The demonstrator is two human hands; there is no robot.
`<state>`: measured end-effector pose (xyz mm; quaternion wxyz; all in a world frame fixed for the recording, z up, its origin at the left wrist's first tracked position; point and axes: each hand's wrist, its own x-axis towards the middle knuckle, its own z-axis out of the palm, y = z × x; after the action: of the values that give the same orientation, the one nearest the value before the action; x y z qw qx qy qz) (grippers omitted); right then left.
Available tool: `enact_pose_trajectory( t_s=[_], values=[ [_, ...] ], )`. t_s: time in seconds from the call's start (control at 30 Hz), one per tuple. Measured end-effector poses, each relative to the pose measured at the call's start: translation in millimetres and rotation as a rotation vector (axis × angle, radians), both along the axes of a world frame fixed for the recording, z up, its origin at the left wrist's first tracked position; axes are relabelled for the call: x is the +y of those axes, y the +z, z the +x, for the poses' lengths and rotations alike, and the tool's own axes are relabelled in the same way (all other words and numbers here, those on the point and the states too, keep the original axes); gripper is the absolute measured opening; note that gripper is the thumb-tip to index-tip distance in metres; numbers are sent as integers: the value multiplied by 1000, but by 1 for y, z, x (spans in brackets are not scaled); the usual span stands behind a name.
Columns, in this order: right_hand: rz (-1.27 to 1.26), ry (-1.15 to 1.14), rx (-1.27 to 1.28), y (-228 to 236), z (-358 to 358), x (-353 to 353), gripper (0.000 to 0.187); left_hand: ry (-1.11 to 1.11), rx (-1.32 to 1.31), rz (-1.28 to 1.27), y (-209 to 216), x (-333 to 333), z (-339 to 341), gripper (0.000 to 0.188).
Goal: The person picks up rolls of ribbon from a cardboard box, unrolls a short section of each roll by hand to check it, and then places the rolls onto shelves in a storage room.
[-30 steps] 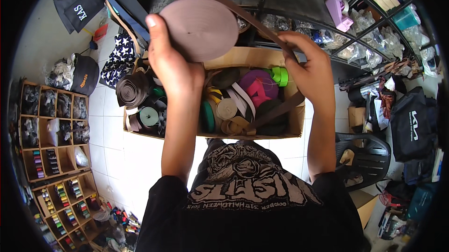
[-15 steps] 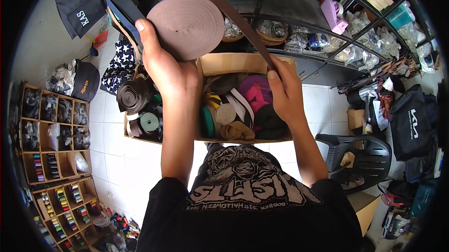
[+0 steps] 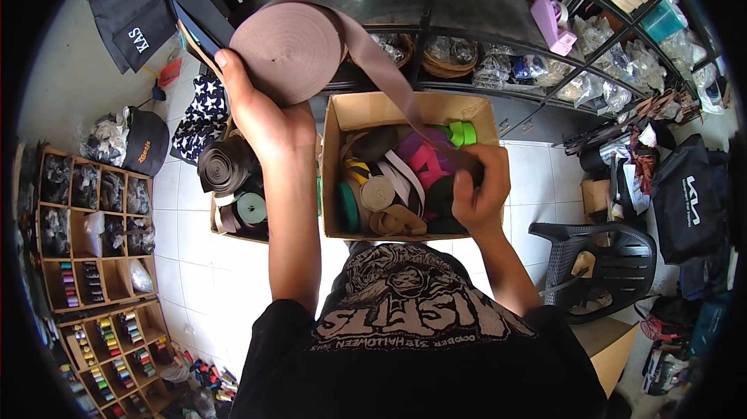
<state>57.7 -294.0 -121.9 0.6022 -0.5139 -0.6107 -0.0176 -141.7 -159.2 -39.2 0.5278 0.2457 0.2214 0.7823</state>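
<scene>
A large roll of mauve-brown webbing (image 3: 286, 53) rests flat side toward me in my left hand (image 3: 264, 112), whose thumb lies along the roll's edge; the other fingers are hidden behind it. From the top of the roll a loose strip runs down to the right, blurred by motion. My right hand (image 3: 484, 185) is closed on the strip's end, with the fingers curled. Below the strip stands a cardboard box (image 3: 336, 127) holding several webbing rolls, among them a purple and pink one (image 3: 424, 158), a bright green one (image 3: 462, 133) and a cream one (image 3: 378, 193).
Left of that box, another box holds a dark grey roll (image 3: 224, 164) and a pale green roll (image 3: 251, 207). A black metal shelf (image 3: 498, 7) with bagged goods spans the back. Thread spools fill a wooden rack (image 3: 101, 318) at left. A black plastic chair (image 3: 599, 267) stands at right.
My right hand has come down toward me and slightly right, drawing the strip lower. The roll and my left hand have shifted slightly left and down. The bright green roll now shows.
</scene>
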Motion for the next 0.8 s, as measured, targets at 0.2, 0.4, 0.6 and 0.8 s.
enact_pose_trajectory(
  t_s=[0.2,0.4,0.6,0.8],
  values=[
    [-32,-6,-327,-30,11,-2,22,-7,26,-10,1,1,-1,51],
    [-113,206,-414,-45,1,0,33,31,146,69,8,-1,1,52],
    [1,333,13,40,-14,51,63,-36,367,212,17,-5,-4,56],
    [162,581,166,96,-53,95,63,6,271,277,22,-11,11,51]
  ],
)
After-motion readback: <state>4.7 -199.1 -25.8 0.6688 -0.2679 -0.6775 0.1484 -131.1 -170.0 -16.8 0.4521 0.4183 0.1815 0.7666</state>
